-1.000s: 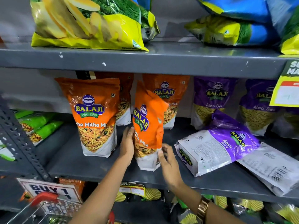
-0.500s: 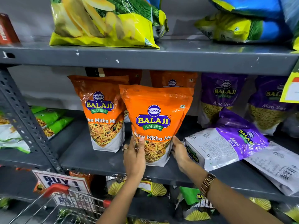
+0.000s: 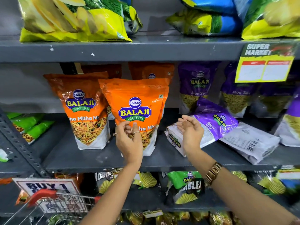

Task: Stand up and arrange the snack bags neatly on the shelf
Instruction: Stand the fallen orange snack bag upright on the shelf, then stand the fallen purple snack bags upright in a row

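On the grey middle shelf [image 3: 90, 161] the front orange bag [image 3: 135, 111] stands upright, both the left hand [image 3: 129, 140] and right hand [image 3: 190, 133] loosely open, empty; the fallen purple bag [image 3: 211, 125] probably needs standing next.

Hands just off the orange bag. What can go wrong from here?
1. The front orange Balaji bag stands near the shelf edge with both hands off it; it may tip forward.
2. The right hand hovers over the purple Aloo Sev bag lying flat; dragging it could nudge the white-backed bag off.
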A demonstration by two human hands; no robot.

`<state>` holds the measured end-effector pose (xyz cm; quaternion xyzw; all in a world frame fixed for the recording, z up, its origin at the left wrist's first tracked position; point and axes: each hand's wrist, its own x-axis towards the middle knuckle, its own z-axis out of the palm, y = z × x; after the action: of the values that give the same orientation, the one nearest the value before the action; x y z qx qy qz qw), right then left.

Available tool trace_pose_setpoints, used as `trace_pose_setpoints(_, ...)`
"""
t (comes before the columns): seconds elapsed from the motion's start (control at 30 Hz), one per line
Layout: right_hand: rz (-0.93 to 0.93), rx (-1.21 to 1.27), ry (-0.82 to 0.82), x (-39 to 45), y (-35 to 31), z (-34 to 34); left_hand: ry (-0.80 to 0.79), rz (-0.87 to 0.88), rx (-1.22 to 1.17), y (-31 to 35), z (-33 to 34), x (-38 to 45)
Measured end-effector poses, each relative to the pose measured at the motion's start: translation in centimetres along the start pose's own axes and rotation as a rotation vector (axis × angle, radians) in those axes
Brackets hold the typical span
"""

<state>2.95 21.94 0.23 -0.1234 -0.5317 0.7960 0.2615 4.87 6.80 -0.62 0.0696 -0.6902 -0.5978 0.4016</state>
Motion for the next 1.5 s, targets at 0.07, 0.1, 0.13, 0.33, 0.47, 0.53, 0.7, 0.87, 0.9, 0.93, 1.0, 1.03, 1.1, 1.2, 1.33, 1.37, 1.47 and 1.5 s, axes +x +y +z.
trace_pose_setpoints(0.07, -0.009, -0.016, 0.060, 0.4, -0.6, -1.3, 0.015, 0.028, 0.015, 0.8, 0.9, -0.4)
trace_pose_setpoints(0.1, -0.006, -0.038, 0.088, 0.7, -0.7, -2.0, 0.012, 0.041, 0.021, 1.1, 1.5, -0.6)
trace_pose_setpoints(0.13, -0.002, -0.055, 0.112, 1.0, -0.8, -2.7, -0.006, 0.054, 0.023, 1.5, 2.2, -0.9)
trace_pose_setpoints(0.33, 0.071, -0.100, 0.227, 4.2, -0.9, -6.6, -0.268, 0.102, 0.072, 2.7, 6.8, -2.2)
trace_pose_setpoints(0.47, 0.163, -0.194, 0.288, 5.5, 0.0, -8.7, -0.495, 0.045, 0.231, 1.4, 10.3, -2.4)
trace_pose_setpoints(0.53, 0.238, -0.301, 0.312, 6.1, 0.5, -9.8, -0.604, -0.034, 0.350, 0.7, 11.9, -2.4)
trace_pose_setpoints(0.7, 0.440, -0.370, 0.269, 6.8, 1.3, -11.0, -0.809, -0.400, 0.417, -0.8, 13.7, -1.3)
trace_pose_setpoints(0.87, 0.638, -0.166, 0.073, 7.3, 1.1, -11.3, -0.867, -0.764, 0.203, -1.8, 13.1, -1.2)
trace_pose_setpoints(0.9, 0.621, -0.134, 0.061, 7.5, 1.2, -11.4, -0.848, -0.771, 0.175, -2.0, 13.1, -1.3)
trace_pose_setpoints(0.93, 0.598, -0.112, 0.059, 7.7, 1.4, -11.3, -0.817, -0.776, 0.149, -2.2, 13.1, -1.4)
trace_pose_setpoints(1.0, 0.521, -0.113, 0.050, 8.1, 1.5, -11.2, -0.752, -0.776, 0.082, -2.4, 12.9, -1.6)
trace_pose_setpoints(1.03, 0.454, -0.130, 0.032, 8.5, 1.3, -11.1, -0.725, -0.767, 0.041, -2.5, 12.8, -1.7)
trace_pose_setpoints(1.1, 0.302, -0.158, -0.038, 9.3, 0.4, -10.6, -0.707, -0.718, -0.023, -2.9, 12.5, -1.8)
trace_pose_setpoints(1.2, 0.124, -0.186, -0.179, 10.6, -1.4, -10.0, -0.757, -0.588, -0.006, -3.1, 12.6, -2.5)
trace_pose_setpoints(1.33, 0.084, -0.281, -0.317, 11.1, -0.7, -10.5, -0.759, -0.521, 0.095, -3.7, 13.2, -4.5)
trace_pose_setpoints(1.37, 0.098, -0.287, -0.321, 11.0, -0.3, -10.8, -0.759, -0.530, 0.097, -3.9, 13.2, -4.7)
trace_pose_setpoints(1.47, 0.121, -0.281, -0.312, 10.6, 0.4, -11.3, -0.785, -0.552, 0.154, -3.9, 13.2, -4.2)
trace_pose_setpoints(1.5, 0.107, -0.281, -0.280, 10.3, 0.7, -11.4, -0.772, -0.565, 0.168, -3.5, 13.3, -4.0)
